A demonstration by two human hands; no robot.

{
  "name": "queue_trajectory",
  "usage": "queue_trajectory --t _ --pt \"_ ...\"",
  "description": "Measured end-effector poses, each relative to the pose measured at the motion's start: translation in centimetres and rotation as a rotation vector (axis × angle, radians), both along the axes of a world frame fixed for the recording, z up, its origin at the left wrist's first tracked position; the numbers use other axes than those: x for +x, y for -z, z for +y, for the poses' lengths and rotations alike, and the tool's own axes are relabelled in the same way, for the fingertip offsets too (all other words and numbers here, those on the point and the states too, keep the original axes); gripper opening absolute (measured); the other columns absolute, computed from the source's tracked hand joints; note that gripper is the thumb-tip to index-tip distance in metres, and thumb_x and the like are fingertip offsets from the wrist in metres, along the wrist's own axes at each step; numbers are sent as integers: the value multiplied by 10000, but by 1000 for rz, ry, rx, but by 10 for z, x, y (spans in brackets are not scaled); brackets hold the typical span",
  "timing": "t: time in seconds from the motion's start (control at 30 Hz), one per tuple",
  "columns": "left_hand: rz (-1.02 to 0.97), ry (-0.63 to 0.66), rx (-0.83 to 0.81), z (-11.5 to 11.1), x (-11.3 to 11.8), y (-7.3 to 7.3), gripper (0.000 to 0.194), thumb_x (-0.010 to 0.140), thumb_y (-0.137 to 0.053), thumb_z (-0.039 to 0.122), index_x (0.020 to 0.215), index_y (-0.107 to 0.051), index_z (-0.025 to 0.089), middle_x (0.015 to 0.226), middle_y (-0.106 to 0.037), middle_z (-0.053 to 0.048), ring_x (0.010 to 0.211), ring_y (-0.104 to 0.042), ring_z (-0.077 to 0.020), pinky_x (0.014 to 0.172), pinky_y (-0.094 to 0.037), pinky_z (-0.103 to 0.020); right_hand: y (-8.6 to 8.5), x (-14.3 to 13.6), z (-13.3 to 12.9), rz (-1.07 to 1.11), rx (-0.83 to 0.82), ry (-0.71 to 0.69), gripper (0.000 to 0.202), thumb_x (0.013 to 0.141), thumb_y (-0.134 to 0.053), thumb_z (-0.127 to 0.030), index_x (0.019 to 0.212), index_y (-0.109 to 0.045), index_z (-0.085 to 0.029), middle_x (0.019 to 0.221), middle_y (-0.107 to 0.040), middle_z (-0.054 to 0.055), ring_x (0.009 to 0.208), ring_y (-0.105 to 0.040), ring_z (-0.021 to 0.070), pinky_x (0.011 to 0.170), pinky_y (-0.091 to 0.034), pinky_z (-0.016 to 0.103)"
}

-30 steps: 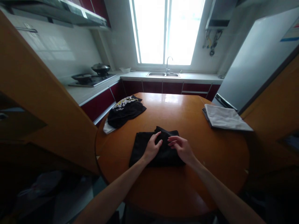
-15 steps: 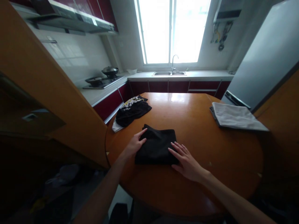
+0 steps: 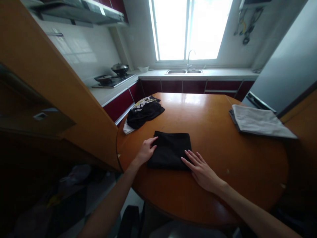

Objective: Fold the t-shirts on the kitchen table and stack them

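A folded black cloth lies as a flat rectangle on the wooden table, near its front edge. My left hand touches the cloth's left edge, thumb and forefinger apart. At the lower right corner of the cloth rests my right hand, its fingers stretched out over the fabric. Neither hand grips anything.
Black clothing with a yellow and white print lies at the table's back left, with white fabric beneath. A folded light grey cloth sits at the right. Behind are a counter with a sink and a stove.
The camera view has shifted, so the scene sits slightly further right and higher. The cloth's top edge looks straighter and flatter. Both hands remain at its sides.
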State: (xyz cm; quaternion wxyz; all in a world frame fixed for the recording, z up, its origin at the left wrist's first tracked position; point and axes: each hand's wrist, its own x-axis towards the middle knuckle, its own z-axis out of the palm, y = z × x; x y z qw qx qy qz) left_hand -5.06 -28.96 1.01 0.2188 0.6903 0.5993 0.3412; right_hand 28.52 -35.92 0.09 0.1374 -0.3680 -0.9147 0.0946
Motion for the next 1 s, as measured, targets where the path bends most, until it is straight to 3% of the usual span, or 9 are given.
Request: queue_trajectory --t 0.13,0.23,0.33,0.47,0.63,0.73,0.87,1.0 --pt "252 -67 106 -4 2 -3 496 886 -534 167 1372 -613 217 1404 -540 -114 1311 -497 -293 1144 -389 -477 -3 0 -3 -3 -21 -24 821 827 -451 -32 1593 -296 -286 1686 -107 58 1553 -83 259 1240 -127 564" --pt "325 86 157 -2 15 -16 481 971 -437 216 1438 -547 228 1516 -477 -88 1398 -434 -258 1190 -335 -444 -15 1 1 40 -60 -69 679 929 -510 -181 1573 -340 -311 1675 -177 56 1549 -116 279 1231 -100 599" --pt "415 214 116 4 30 -23 488 1019 -412 357 1482 -497 229 1582 -421 -86 1476 -346 -271 1218 -262 -501 -31 -7 16 114 -79 -41 570 988 -495 -329 1549 -396 -299 1654 -256 61 1543 -167 267 1235 -120 578" --pt "560 201 33 11 31 -6 583 1005 -440 471 1530 -425 218 1637 -302 -109 1532 -206 -324 1200 -184 -625 -35 -36 45 156 -88 195 562 1030 -390 -404 1561 -379 -218 1658 -236 92 1545 -164 230 1240 -173 508" --pt "620 192 84 15 19 19 659 1002 -430 512 1590 -295 247 1671 -194 -87 1551 -126 -312 1201 -167 -629 -9 -57 61 26 -136 296 700 993 -448 -536 1585 -318 -186 1676 -127 132 1558 -52 262 1238 -69 538" --pt "619 184 84 13 17 21 682 998 -433 528 1602 -256 262 1678 -165 -83 1553 -106 -314 1204 -163 -623 -1 -56 59 12 -159 294 705 995 -425 -561 1589 -309 -198 1680 -105 128 1560 -30 252 1238 -37 525" --pt "591 187 64 10 20 18 684 990 -462 522 1598 -266 276 1677 -181 -84 1551 -118 -313 1207 -155 -622 -10 -57 70 63 -208 357 684 1015 -353 -562 1587 -312 -188 1678 -142 121 1559 -68 244 1235 -66 532" --pt "568 189 63 8 21 16 676 985 -490 498 1591 -283 281 1676 -189 -89 1550 -127 -313 1206 -149 -624 -15 -70 91 118 -101 411 629 1036 -323 -450 1592 -287 -157 1671 -188 112 1558 -84 220 1240 -48 508"
